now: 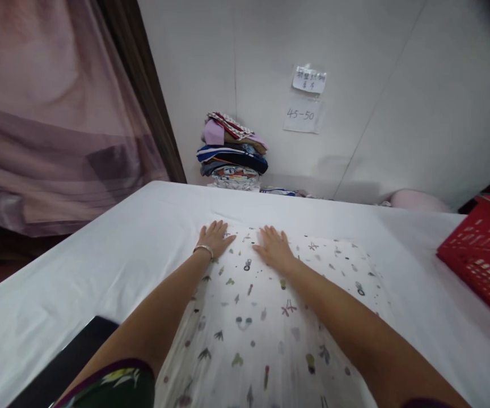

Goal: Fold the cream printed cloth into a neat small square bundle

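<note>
A thin white cloth (253, 317) printed with small leaves, pencils and other motifs lies spread over the white-covered table (113, 255). Its far edge runs just past my fingertips, and its near part reaches toward my body. My left hand (216, 238), with a bracelet at the wrist, lies flat on the cloth's far left corner, fingers spread. To the right of it, my right hand (274, 248) presses flat on the same cloth near its far edge, fingers also apart. Neither hand grips anything.
Folded clothes (233, 150) are stacked beyond the table's far edge. A red plastic basket (483, 249) stands at the right. A flat black object (70, 357) lies at the near left. Pink curtain (58, 113) hangs on the left, and paper signs (304, 116) are on the wall.
</note>
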Action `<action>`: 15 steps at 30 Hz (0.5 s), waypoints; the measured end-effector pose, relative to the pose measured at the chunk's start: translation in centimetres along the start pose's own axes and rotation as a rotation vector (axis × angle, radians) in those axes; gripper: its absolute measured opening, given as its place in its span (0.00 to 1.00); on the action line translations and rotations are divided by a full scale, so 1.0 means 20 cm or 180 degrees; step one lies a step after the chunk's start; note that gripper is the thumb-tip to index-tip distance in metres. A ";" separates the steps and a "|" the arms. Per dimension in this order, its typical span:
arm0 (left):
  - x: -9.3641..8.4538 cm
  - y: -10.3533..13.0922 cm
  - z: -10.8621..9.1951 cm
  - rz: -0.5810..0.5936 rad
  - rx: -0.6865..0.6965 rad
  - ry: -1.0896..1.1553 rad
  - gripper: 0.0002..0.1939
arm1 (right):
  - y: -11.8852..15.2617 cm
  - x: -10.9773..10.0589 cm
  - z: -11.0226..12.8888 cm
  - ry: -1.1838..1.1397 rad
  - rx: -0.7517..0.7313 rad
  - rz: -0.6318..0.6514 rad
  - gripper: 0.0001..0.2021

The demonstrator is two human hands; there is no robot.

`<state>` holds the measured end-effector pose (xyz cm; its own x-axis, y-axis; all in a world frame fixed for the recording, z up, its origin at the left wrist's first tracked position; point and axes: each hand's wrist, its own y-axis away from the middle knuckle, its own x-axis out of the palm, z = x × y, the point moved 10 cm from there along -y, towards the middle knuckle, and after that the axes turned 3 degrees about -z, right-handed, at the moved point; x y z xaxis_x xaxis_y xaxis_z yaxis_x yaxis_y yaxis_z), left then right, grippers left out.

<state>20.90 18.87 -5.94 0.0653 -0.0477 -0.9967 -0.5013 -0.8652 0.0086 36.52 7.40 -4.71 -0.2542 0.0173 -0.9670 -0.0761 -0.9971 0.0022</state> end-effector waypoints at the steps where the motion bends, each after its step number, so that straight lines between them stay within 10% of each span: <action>1: 0.00 0.00 0.00 -0.0001 0.0009 -0.0003 0.39 | -0.03 0.02 0.02 -0.0058 0.0032 0.0068 0.37; 5: 0.00 -0.02 0.01 -0.0047 0.0028 -0.0001 0.38 | -0.03 0.03 -0.18 0.0011 0.0266 0.0071 0.36; 12: 0.01 -0.05 0.02 -0.0084 0.0051 0.0042 0.38 | 0.43 -0.18 -1.11 0.0546 0.1452 0.0017 0.35; 15: 0.01 -0.05 0.02 -0.0098 0.0047 0.0063 0.38 | 0.59 -0.24 -1.33 0.0607 0.1659 0.0020 0.34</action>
<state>21.07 20.01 -6.14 0.0978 -0.0312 -0.9947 -0.5116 -0.8589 -0.0234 62.49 -6.36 -6.72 -0.0809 -0.0505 -0.9954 -0.5543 -0.8277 0.0870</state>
